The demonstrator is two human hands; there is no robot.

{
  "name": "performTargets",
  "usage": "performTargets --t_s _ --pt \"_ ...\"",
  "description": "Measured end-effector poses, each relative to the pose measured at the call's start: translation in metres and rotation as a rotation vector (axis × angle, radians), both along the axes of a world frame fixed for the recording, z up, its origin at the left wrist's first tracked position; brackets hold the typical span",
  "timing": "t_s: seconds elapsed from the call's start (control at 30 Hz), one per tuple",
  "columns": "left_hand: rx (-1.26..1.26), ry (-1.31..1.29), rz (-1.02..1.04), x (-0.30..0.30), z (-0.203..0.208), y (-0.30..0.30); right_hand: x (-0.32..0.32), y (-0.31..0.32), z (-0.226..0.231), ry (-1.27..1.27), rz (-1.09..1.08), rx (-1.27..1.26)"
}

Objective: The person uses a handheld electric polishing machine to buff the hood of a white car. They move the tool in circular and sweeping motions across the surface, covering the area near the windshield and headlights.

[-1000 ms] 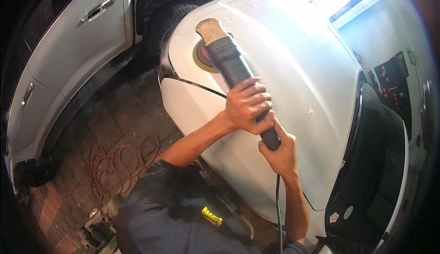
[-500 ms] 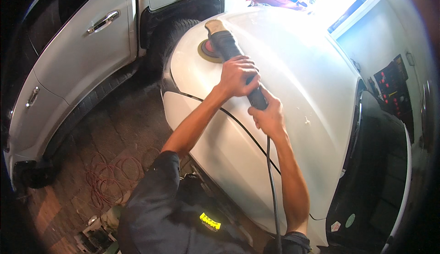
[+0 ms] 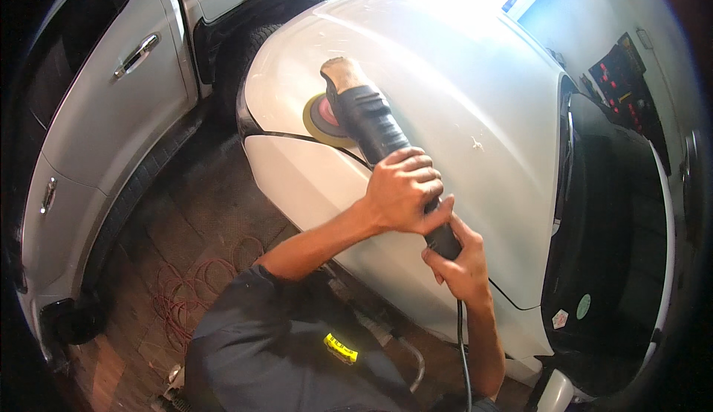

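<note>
Now left hand (image 3: 405, 193) curls fingers fully round black polisher (image 3: 377, 126), right hand (image 3: 464, 263) wraps rear end; pad (image 3: 318, 122) on white hood (image 3: 453, 92), close by seam (image 3: 288, 136). Sideways drift or tilt could catch pad on panel edge.

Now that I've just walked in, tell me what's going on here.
A person grips a black corded car polisher with both hands over a white car's hood. The left hand wraps the body; the right hand holds the rear end, where the power cord trails down. The round polishing pad is at the hood's front corner, by the seam with the fender; whether it is spinning can't be told. A loosely coiled red hose lies on the floor.
</note>
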State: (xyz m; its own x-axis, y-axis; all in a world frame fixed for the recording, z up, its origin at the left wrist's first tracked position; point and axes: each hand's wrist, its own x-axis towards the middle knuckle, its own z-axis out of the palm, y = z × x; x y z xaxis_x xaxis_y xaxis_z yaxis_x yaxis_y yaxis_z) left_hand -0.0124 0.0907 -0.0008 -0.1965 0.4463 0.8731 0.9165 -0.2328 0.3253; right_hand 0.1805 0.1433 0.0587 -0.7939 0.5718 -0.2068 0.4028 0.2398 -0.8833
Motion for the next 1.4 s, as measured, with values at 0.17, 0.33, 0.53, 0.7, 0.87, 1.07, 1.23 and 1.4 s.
performTargets --t_s 0.17,0.33,0.53,0.7,0.87,1.07,1.23,1.4 --pt "-0.042 0.026 -0.151 0.042 -0.003 -0.009 0.053 -0.034 -0.019 0.062 -0.137 -0.001" --pt "-0.128 0.032 -0.379 0.079 0.01 -0.018 0.092 -0.084 -0.005 0.062 -0.342 -0.094" --pt "-0.106 -0.045 -0.674 0.152 0.021 -0.032 0.146 -0.156 0.021 0.037 -0.639 -0.017" --pt "-0.092 -0.045 -0.972 0.21 0.028 -0.016 0.175 -0.193 0.033 0.107 -0.964 0.028" --pt "-0.029 0.009 -1.266 0.239 0.015 0.017 0.167 -0.207 0.032 0.167 -1.242 -0.078" --pt "0.078 0.096 -1.14 0.177 0.003 0.068 0.158 -0.209 0.044 0.141 -1.163 -0.174" --pt "-0.003 0.113 -0.881 0.089 -0.002 0.046 0.139 -0.19 0.031 0.268 -0.806 -0.405" --pt "-0.033 0.063 -0.684 0.024 0.004 0.023 0.109 -0.159 0.009 0.354 -0.439 -0.393"
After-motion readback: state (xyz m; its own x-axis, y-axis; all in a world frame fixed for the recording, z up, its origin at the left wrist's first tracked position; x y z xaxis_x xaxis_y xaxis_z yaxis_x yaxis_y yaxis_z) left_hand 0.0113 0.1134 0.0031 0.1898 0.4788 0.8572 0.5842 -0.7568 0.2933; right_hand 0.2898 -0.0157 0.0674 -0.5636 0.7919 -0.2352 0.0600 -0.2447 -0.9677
